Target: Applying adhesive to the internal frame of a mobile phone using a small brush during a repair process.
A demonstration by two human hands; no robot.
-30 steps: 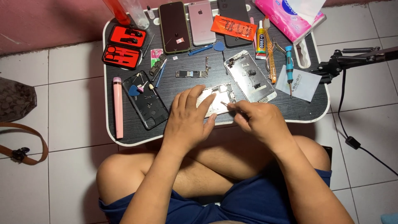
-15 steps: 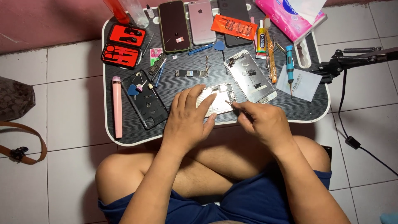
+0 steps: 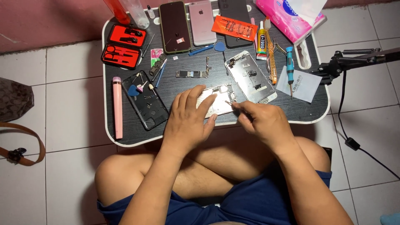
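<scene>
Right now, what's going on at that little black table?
A person sits cross-legged on the tiled floor at a low black table, working on an opened phone body. The left hand lies flat on the phone body and pins it down. The right hand pinches a thin tool whose tip meets the phone's inside. Nearby lie a detached screen panel, a black phone back, three intact phones, a red tool case and a pink pen-like stick.
</scene>
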